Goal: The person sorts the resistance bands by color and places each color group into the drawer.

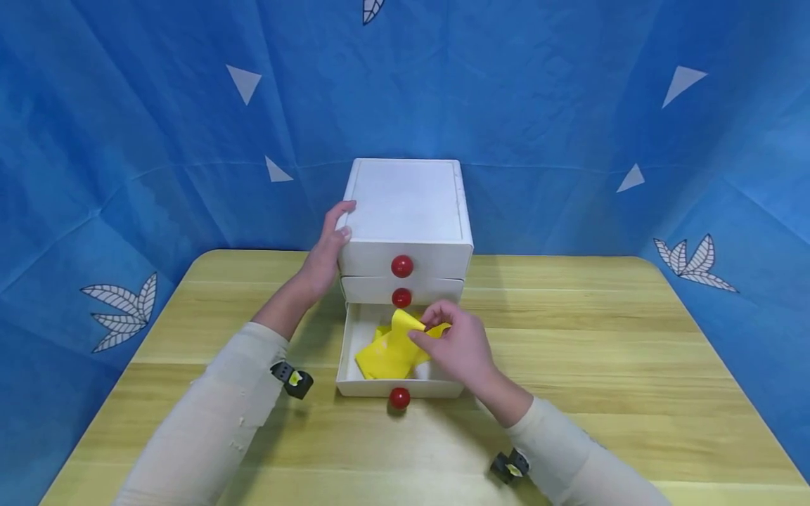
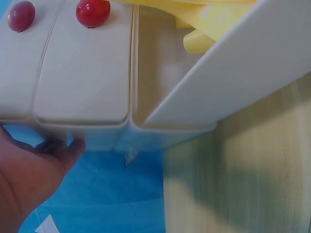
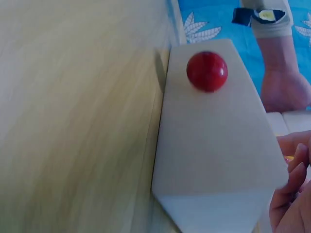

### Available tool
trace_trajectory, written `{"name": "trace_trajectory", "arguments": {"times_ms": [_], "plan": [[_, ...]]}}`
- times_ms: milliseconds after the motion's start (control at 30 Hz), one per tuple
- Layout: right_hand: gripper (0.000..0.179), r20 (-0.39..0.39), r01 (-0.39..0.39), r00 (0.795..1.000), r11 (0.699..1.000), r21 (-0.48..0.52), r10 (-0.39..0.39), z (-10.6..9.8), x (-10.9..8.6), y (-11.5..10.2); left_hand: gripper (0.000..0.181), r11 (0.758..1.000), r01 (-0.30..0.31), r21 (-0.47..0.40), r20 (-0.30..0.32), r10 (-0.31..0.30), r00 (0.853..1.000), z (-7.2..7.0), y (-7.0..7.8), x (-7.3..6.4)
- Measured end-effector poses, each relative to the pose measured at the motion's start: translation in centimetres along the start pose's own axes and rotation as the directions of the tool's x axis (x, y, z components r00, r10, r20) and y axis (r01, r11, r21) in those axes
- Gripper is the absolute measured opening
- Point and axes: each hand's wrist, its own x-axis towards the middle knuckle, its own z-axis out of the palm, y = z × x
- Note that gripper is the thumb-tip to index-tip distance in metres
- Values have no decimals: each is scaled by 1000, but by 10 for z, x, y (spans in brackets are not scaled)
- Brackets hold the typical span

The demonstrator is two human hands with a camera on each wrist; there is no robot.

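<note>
A white three-drawer cabinet [image 1: 405, 200] with round red knobs stands on the table, its bottom drawer [image 1: 344, 358] pulled out. Against the cabinet's left side rests my left hand [image 1: 324, 256], thumb and a finger at the top edge; the left wrist view shows this hand [image 2: 36, 170] beside the upper drawers. My right hand [image 1: 458, 344] is over the right part of the open drawer and pinches a yellow cloth [image 1: 389, 355] between thumb and fingers. Part of the cloth is raised in a fold, while the lower part hangs into the drawer. The right wrist view shows the drawer front [image 3: 218, 136] beside the curled fingers.
The wooden table [image 1: 607, 365] extends on both sides of the cabinet. Behind it hangs a blue curtain [image 1: 538, 105] with white leaf and triangle prints. The drawer's red knob [image 1: 399, 398] juts out toward me between my forearms.
</note>
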Motion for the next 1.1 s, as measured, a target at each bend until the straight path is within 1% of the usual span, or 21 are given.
{"name": "trace_trajectory", "arguments": {"times_ms": [100,200,300,467,600,733,800,967,1033,1100], "plan": [[25,9,21,1000,995,-101,-21,-6,4,6,56,1000,-5,-8,-1,5,1000,0,-2,1],[24,17,29,1000,980,-197,-26,-14,7,12,57,1000,-9,-12,-4,9,1000,0,-4,1],[22,3,13,1000,971,-237,-13,-24,8,18,57,1000,-6,-9,-1,6,1000,0,-4,1],[16,-62,17,998,980,-199,-30,-39,2,22,57,1000,2,-2,1,-2,1000,0,-1,0],[15,-114,64,990,985,-160,-83,-48,-11,23,56,1000,1,-3,7,-1,1000,-1,0,0],[17,-145,131,978,985,-116,-147,-54,-28,22,56,1000,-5,-15,8,5,1000,0,0,0],[17,-147,158,974,984,-87,-170,-55,-36,19,56,1000,-4,-15,9,4,1000,-1,1,-1],[14,-109,229,968,973,4,-228,-51,-54,11,56,1000,0,-11,14,0,1000,-1,2,-1],[14,-100,264,961,964,32,-259,-46,-61,9,55,1000,0,-13,11,0,1000,-1,1,-1],[16,-99,305,949,951,51,-299,-39,-67,8,55,1000,4,-12,11,-3,1000,0,1,-1]]}}
